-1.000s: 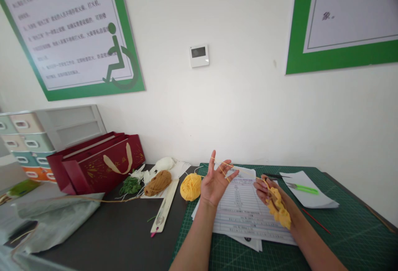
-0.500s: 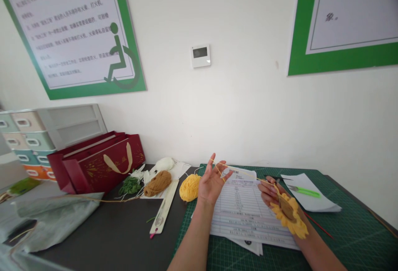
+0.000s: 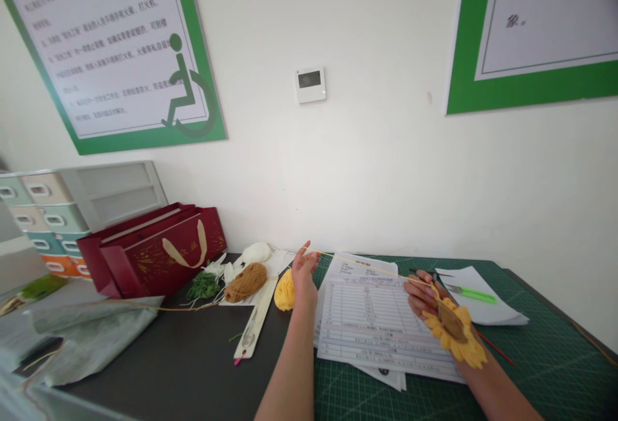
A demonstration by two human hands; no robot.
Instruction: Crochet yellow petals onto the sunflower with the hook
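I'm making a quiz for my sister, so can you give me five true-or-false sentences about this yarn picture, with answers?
1. A thin yellow yarn strand runs between the left hand and right hand. True.
2. The round yellow yarn ball is nearer the right hand. False: it is nearer the left hand.
3. A yellow-petalled, brown-centred yarn flower hangs by the right hand. True.
4. The bright green-handled tool lies on white paper. True.
5. The dark red paper bag has a black handle. False: cream.
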